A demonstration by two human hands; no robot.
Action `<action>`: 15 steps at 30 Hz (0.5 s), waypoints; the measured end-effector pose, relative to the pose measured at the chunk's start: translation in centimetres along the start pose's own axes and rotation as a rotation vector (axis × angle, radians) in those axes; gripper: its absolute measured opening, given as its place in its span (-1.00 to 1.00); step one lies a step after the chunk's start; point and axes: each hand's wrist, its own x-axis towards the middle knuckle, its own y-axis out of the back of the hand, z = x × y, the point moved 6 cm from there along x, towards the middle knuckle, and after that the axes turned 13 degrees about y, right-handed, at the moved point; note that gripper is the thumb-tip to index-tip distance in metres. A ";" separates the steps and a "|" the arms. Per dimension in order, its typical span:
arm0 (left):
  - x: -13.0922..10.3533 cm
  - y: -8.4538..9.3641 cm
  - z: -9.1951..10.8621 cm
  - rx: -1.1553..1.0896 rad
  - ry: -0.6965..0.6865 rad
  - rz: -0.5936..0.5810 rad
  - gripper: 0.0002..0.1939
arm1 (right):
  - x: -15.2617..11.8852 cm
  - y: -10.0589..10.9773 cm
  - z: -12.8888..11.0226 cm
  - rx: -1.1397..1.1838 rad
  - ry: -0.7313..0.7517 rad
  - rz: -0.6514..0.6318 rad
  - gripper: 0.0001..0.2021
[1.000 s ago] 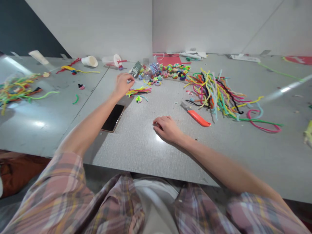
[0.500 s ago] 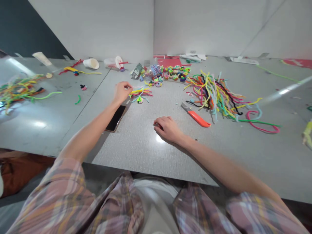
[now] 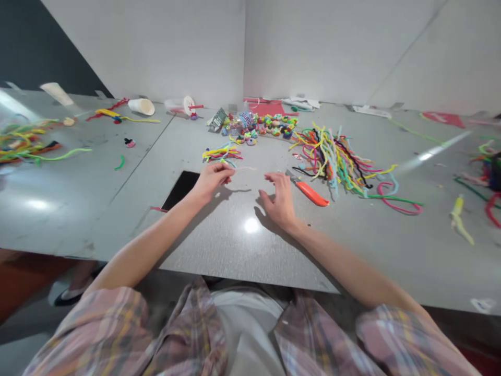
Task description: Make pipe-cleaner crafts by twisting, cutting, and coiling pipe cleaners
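Between the pinched fingertips of my left hand (image 3: 214, 180) is a thin pale pipe cleaner (image 3: 246, 168), its free end pointing right above the table. My right hand (image 3: 278, 201) is raised a little to the right of it, thumb and fingers apart, holding nothing. Just beyond my left hand lies a small bundle of yellow, pink and blue pipe cleaners (image 3: 223, 153). A black phone (image 3: 180, 190) lies left of that hand, partly behind my wrist. Close to my right fingers is an orange-handled utility knife (image 3: 312, 194).
A large mixed pile of pipe cleaners (image 3: 340, 156) lies at the right, another (image 3: 27, 141) at the far left. Small colourful pieces (image 3: 274, 124) and a clear plastic package (image 3: 240, 121) sit at the back, near white cups (image 3: 141, 106).
My left hand has come nearer and to the right, with the pale pipe cleaner now visible in it. My right hand has lifted and its fingers have spread. The view has shifted slightly.
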 end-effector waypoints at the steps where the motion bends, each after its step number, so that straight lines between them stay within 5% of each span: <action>1: -1.1 -1.1 0.2 0.047 -0.032 -0.032 -0.83 | 0.2 0.5 -0.1 -0.039 -0.003 0.019 -0.58; 4: -3.1 -3.9 0.5 0.141 -0.078 -0.136 -0.83 | 0.9 0.6 -0.2 -0.092 -0.054 -0.050 -0.71; 8: -3.8 -5.5 -0.2 0.102 -0.008 -0.179 -0.82 | 0.6 -0.1 0.5 -0.042 -0.167 -0.134 -0.71; 15: -5.5 -6.4 -1.6 -0.074 0.088 -0.366 -0.72 | -0.8 0.5 1.6 0.132 -0.105 0.003 -0.75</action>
